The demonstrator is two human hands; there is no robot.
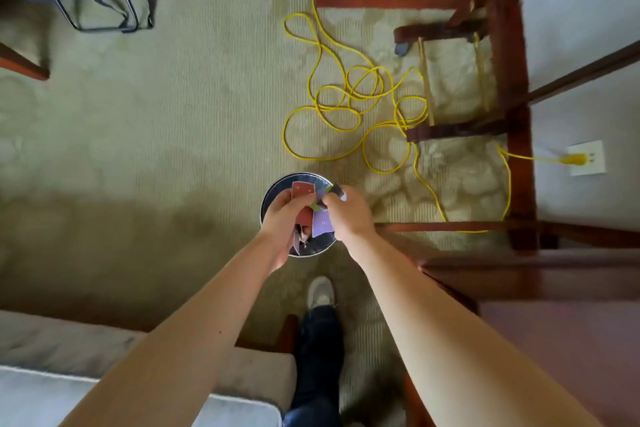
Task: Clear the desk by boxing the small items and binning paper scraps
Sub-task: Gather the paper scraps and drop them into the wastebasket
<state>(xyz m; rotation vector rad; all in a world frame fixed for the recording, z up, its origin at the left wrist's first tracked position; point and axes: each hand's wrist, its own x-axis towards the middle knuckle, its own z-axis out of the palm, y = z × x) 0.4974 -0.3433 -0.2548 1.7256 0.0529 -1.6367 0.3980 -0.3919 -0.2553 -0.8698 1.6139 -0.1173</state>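
- Landmark: round dark metal wastebasket with a pale rim [277, 185], standing on the carpet; all places below are given relative to it.
- Coloured paper scraps [303, 191], red-brown, lilac and green, thin card-like sheets: held directly above the wastebasket's mouth, bunched between both hands.
- Handling, by judgement: very light, limp, easily creased, apt to flutter or slide apart; best pinched flat across the faces near the middle of the stack, then let go low over the mouth.
- Left hand [282, 218]: over the near-left part of the rim, fingers curled closed on the red-brown sheets.
- Right hand [348, 213]: over the right part of the rim, fingers pinching the lilac and green pieces.
- Yellow cable [346, 107]: looped on the carpet beyond the wastebasket, well apart.
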